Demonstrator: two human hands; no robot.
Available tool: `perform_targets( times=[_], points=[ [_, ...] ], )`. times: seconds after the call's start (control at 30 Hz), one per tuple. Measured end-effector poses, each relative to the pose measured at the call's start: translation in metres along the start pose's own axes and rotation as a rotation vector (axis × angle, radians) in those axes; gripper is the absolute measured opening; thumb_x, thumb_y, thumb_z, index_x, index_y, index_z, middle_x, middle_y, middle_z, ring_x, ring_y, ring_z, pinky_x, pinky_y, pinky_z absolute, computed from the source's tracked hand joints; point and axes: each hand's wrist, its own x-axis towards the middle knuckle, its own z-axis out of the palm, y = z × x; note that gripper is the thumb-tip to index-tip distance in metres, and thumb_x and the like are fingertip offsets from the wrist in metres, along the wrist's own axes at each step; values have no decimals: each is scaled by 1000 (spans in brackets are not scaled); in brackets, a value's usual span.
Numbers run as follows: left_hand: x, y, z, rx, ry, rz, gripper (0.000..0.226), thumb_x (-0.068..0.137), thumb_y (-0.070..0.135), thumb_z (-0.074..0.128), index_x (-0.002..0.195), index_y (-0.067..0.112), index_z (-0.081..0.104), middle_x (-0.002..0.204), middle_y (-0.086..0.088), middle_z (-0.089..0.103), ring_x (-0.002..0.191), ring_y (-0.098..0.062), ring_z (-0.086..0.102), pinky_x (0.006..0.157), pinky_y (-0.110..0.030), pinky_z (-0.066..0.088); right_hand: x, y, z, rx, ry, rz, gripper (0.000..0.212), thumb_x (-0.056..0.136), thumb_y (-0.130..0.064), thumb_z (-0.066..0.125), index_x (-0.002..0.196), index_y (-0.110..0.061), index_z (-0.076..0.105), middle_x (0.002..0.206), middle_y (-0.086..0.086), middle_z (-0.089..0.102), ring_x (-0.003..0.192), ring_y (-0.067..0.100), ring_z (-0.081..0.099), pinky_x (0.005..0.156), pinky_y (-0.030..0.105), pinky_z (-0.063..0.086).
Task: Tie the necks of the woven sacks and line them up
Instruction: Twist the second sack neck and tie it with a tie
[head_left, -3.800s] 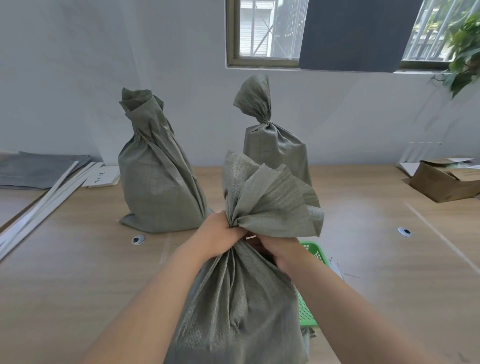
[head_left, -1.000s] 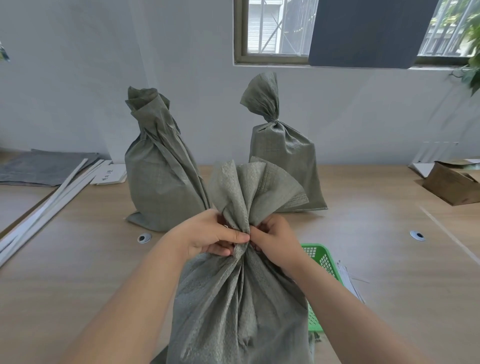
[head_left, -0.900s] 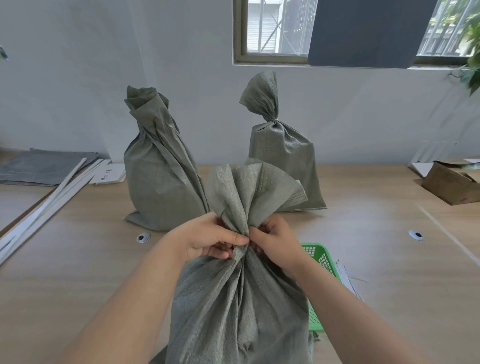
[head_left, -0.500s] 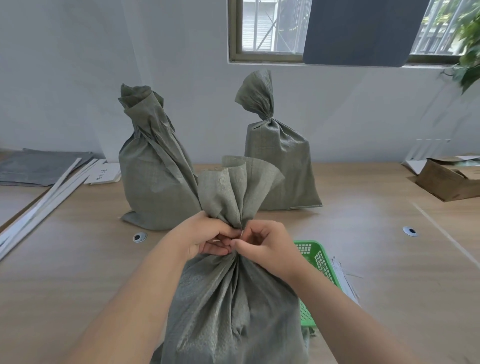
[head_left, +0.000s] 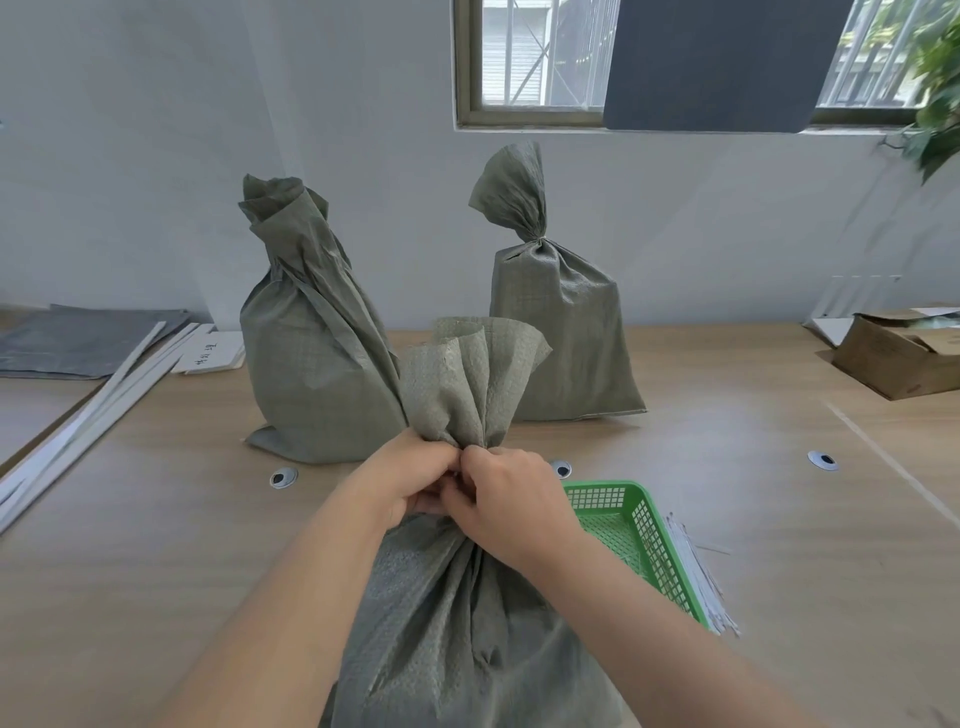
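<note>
A green woven sack (head_left: 457, 623) stands close in front of me on the wooden table (head_left: 156, 545). Its neck is gathered and its top flares out above my fists. My left hand (head_left: 400, 478) and my right hand (head_left: 509, 504) both clench the neck, knuckles touching. Any tie is hidden under my fingers. Behind on the left stands a second sack (head_left: 311, 358) with a twisted, loose top. Behind on the right a third sack (head_left: 561, 332) has its neck bound tight.
A green plastic basket (head_left: 639, 540) lies right of the near sack, with thin white strips (head_left: 696, 577) beside it. Long white strips (head_left: 78, 431) and a grey sheet (head_left: 88, 340) lie at the left. A cardboard box (head_left: 904, 358) sits at the far right. The wall is close behind.
The flared top of the near sack has been drawn narrower. My right hand has come round over the neck and now meets my left hand in front.
</note>
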Motion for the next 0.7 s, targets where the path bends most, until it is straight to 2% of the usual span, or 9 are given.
perform_targets(
  times=[0.13,0.23,0.3,0.43,0.5,0.57,0.63,0.7],
  points=[
    [0,-1,2,-35,5,-2,23,82,-5,50,73,12,64,49,0,55,43,-11,52,48,-25,53,0,3,0,45,-19,-40,22,80,-29,51,64,-16,46,54,4,54,44,31,50,38,33,34],
    [0,-3,-1,-40,-11,2,19,84,-2,54,77,10,67,54,-2,59,50,-13,57,51,-26,56,-1,9,-1,176,-49,-54,22,83,-25,53,64,-16,45,55,3,51,47,29,48,42,33,36],
    [1,-4,-4,-28,-11,-2,11,84,3,62,80,10,70,56,-2,61,50,-10,59,52,-24,56,-1,15,-2,299,-64,-7,27,85,-23,57,64,-19,41,56,-3,43,50,23,42,47,32,35],
    [7,-5,-7,49,26,19,13,76,7,72,67,15,68,56,-2,61,51,-7,57,52,-18,45,-6,23,-6,473,-109,96,32,87,-22,59,61,-15,42,53,-1,40,51,14,36,50,28,30],
    [9,-4,-6,120,49,56,19,71,8,72,57,17,63,55,-2,58,50,-11,50,47,-19,36,-8,25,-6,518,-138,142,32,87,-17,61,61,-14,44,53,-3,40,52,7,33,50,21,28],
    [9,-2,-7,191,71,93,17,66,12,72,56,15,60,55,-3,54,47,-14,42,45,-21,32,-10,27,-8,545,-168,170,33,88,-13,62,61,-15,43,54,-6,39,53,5,33,51,19,27],
    [12,0,-11,295,97,150,17,59,23,76,59,12,64,57,-1,56,51,-15,46,51,-26,38,-11,29,-10,589,-176,205,35,89,-10,63,61,-16,42,55,-8,39,54,4,34,52,18,28],
    [12,-1,-13,331,79,202,15,63,25,80,66,12,71,59,4,61,56,-9,54,58,-25,44,-10,33,-13,656,-185,248,35,91,-9,63,62,-17,43,57,-10,40,56,3,36,54,18,29]
  ],
)
